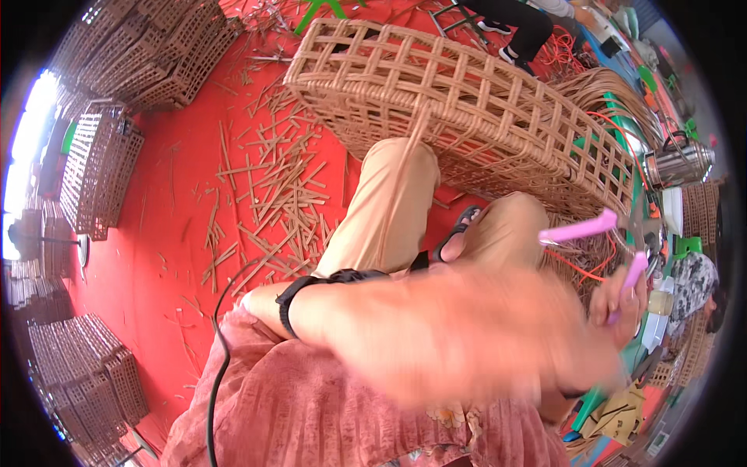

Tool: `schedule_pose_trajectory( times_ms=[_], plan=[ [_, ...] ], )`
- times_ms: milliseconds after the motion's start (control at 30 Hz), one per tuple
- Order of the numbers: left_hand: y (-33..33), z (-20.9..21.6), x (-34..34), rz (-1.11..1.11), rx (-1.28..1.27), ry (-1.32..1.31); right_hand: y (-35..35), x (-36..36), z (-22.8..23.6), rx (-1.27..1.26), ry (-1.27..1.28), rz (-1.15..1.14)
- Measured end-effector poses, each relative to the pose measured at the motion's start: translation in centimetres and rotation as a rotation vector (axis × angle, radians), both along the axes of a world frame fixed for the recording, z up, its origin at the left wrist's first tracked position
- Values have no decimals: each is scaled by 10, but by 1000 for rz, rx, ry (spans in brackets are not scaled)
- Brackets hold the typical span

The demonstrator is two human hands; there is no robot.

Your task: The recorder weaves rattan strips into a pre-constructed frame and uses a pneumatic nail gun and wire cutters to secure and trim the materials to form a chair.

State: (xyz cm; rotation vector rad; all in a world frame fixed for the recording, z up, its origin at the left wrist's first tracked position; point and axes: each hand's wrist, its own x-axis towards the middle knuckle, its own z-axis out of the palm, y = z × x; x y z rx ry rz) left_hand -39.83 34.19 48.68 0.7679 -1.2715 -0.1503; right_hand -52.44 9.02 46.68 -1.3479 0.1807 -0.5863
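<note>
A large woven rattan basket (459,86) with an open lattice lies tilted across my knees, and a loose strand (398,183) trails from it down over my trouser leg. My left hand (475,335) reaches across my lap toward the right, its fingers smeared by motion; a dark band (286,307) circles the wrist. At the right, my right hand (621,307) is closed around a pink-handled tool (580,227). Its two pink handles stand apart with some metal between them; the kind of tool cannot be made out.
Cut strips (280,187) litter the red floor covering (175,272). Stacked baskets (148,50) stand along the left side. A metal flask (678,163), orange cord (615,124) and bundled strands (607,84) crowd the right. Another person's leg (533,31) is at the upper right.
</note>
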Motion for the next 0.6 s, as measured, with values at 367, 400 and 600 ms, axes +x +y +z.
schedule_pose_trajectory(
  times_ms=[367,400,600],
  plan=[
    [36,-2,5,240,46,-113,63,65,-31,311,-43,389],
    [44,-6,11,489,155,-166,66,66,-30,340,-42,384],
    [18,-67,26,374,517,189,87,78,-49,309,-48,477]
  ],
)
